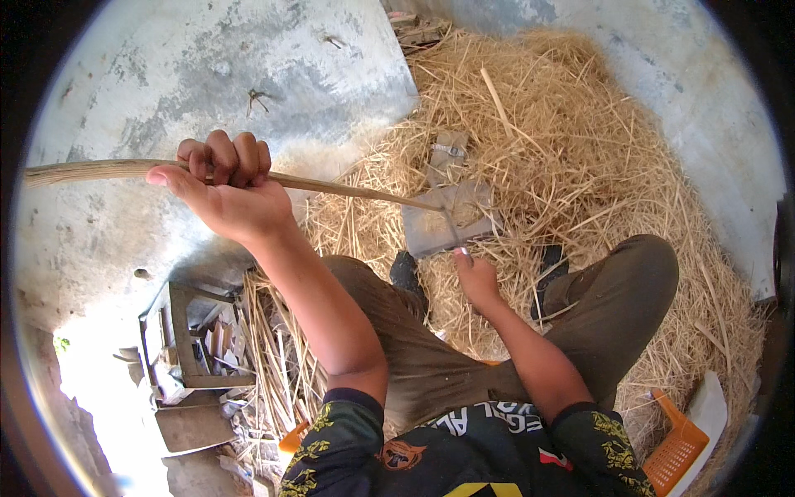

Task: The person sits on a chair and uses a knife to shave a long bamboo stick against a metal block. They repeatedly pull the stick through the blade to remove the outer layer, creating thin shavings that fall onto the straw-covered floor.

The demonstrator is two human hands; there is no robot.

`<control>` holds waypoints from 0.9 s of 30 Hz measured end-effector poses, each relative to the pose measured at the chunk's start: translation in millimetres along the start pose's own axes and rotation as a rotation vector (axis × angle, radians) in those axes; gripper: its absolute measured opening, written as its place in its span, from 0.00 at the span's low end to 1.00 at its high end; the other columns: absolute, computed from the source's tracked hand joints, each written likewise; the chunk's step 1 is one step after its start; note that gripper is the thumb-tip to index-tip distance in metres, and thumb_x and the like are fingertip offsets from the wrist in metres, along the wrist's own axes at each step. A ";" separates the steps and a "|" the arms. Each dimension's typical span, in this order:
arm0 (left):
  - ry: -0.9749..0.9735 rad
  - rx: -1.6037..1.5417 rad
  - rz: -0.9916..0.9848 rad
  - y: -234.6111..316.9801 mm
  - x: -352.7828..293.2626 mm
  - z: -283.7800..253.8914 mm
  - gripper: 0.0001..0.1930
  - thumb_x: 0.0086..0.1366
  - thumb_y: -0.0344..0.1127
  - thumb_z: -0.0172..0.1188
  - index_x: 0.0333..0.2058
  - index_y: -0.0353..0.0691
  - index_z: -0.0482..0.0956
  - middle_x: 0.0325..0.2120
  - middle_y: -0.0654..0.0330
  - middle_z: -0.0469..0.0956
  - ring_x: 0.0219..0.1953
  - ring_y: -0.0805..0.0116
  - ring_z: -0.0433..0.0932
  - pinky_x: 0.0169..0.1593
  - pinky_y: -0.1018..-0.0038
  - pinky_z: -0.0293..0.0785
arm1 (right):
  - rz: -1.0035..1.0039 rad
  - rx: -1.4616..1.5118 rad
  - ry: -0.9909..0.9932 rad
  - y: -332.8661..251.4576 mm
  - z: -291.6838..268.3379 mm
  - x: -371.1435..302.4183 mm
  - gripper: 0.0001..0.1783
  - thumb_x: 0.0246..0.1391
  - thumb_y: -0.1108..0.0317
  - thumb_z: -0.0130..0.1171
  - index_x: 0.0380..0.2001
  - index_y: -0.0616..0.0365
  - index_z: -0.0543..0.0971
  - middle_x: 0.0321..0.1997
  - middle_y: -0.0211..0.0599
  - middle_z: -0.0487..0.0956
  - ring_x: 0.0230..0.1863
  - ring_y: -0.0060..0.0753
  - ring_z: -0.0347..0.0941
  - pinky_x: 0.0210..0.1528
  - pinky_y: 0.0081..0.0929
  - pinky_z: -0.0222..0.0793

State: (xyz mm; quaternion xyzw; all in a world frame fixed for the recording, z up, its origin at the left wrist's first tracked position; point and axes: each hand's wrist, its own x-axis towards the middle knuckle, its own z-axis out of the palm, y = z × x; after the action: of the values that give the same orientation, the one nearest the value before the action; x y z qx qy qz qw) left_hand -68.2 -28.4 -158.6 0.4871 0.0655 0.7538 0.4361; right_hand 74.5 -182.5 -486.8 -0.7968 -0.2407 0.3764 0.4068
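Note:
My left hand (236, 186) is raised at the left, palm up, with its fingers curled round a long wooden stick (348, 190). The stick slopes down to the right and thins toward its far end, which lies over a flat grey-brown block (429, 238) on the floor. Close to the block, my right hand (479, 282) is closed on the handle of a narrow-bladed knife (454, 228). The blade crosses the block by the stick's thin end; whether it touches the stick I cannot tell. A smaller brown piece with a metal band (447, 153) sits just beyond the block.
Pale shavings (580, 108) lie heaped between the worn walls and around my bent legs. To the left stand a wooden frame (195, 331) with scraps in it and a bundle of thin sticks (277, 340). Parts of an orange plastic chair (675, 439) show beside me.

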 end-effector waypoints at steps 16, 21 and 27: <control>-0.060 -0.065 -0.092 2.8 -42.1 18.7 0.34 0.64 0.77 0.46 0.22 0.51 0.53 0.12 0.73 0.47 0.13 0.78 0.43 0.16 0.74 0.41 | -0.416 0.028 -0.090 -107.5 -81.4 -129.4 0.28 0.69 0.49 0.52 0.25 0.65 0.74 0.15 0.31 0.65 0.22 0.22 0.59 0.25 0.33 0.59; -0.084 -0.034 -0.055 9.1 -49.1 36.9 0.35 0.64 0.76 0.48 0.22 0.49 0.52 0.14 0.72 0.46 0.15 0.78 0.42 0.18 0.75 0.41 | -0.559 0.193 -0.035 -123.6 -121.4 -157.3 0.23 0.68 0.55 0.56 0.25 0.63 0.73 0.15 0.24 0.64 0.21 0.16 0.57 0.23 0.27 0.55; -0.094 -0.033 -0.088 39.4 -40.8 40.6 0.35 0.64 0.74 0.50 0.22 0.48 0.53 0.15 0.72 0.46 0.16 0.78 0.43 0.18 0.75 0.41 | -0.581 0.436 -0.057 -114.9 -140.6 -197.2 0.21 0.70 0.53 0.51 0.29 0.58 0.73 0.15 0.19 0.66 0.17 0.12 0.61 0.19 0.19 0.57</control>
State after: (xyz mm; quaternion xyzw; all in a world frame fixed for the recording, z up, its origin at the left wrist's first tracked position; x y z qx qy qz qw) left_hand -53.5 -95.1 -144.7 0.5113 0.0537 0.7111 0.4795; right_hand 59.0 -320.7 -257.7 -0.5789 -0.3821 0.3097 0.6504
